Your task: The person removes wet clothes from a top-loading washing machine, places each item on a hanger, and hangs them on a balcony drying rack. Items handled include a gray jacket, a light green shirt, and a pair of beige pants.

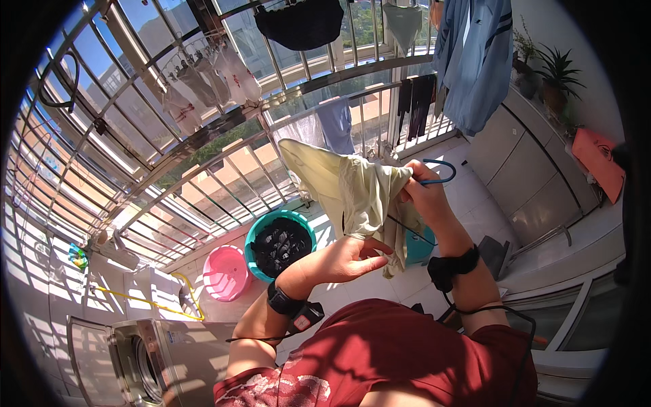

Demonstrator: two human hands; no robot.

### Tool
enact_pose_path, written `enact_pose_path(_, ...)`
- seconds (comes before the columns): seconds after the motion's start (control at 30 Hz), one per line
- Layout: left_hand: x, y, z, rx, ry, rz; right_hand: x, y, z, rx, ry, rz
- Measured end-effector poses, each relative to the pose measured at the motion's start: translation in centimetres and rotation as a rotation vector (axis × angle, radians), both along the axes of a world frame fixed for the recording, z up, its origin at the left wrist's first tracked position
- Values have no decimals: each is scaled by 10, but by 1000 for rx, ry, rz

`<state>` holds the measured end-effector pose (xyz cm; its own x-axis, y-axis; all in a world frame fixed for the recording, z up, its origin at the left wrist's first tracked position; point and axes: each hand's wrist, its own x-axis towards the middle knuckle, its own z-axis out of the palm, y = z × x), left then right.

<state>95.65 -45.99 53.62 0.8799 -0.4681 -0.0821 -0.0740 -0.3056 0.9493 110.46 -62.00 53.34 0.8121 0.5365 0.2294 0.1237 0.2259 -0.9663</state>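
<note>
My right hand (422,191) grips a blue clothes hanger (443,171) below its hook, together with the gathered edge of a pale yellow-green garment (363,196). The garment hangs down and spreads to the left from the hanger. My left hand (358,260) is at the lower part of the cloth, its thumb and fingers apart; whether it touches the fabric cannot be told. Below the cloth, a teal basin (421,244) shows partly on the floor. Another teal basin (250,249), with dark wet-looking clothes (283,245) in it, stands to the left.
A pink basin (226,273) stands beside the teal one. An open front-loading washing machine (152,364) is at lower left. Metal window bars (244,198) line the balcony. A blue jacket (470,66) and other laundry hang overhead. A grey cabinet (529,168) with potted plants is at right.
</note>
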Motion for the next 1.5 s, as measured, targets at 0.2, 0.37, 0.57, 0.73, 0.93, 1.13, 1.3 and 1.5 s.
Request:
enact_pose_path(0.2,-29,37,32,-663,227,53,-8,-25,18,-19,-23,32)
enact_pose_path(0.37,6,22,64,160,-1023,395,-19,-23,38,-65,-25,46)
enact_pose_path(0.57,54,12,82,705,-896,259,-29,-20,39,-145,-26,89)
enact_pose_path(0.73,58,33,111,514,-739,169,0,-62,15,-26,-100,264)
enact_pose_path(0.93,46,45,168,536,-613,171,3,-91,-94,0,443,224)
enact_pose_path(1.13,26,41,204,580,-486,224,-42,6,-160,180,465,441)
enact_pose_path(1.3,0,78,186,445,-314,335,-3,9,-130,237,356,233)
enact_pose_path(1.5,-32,134,118,722,-328,545,64,-45,-64,-36,131,-190)
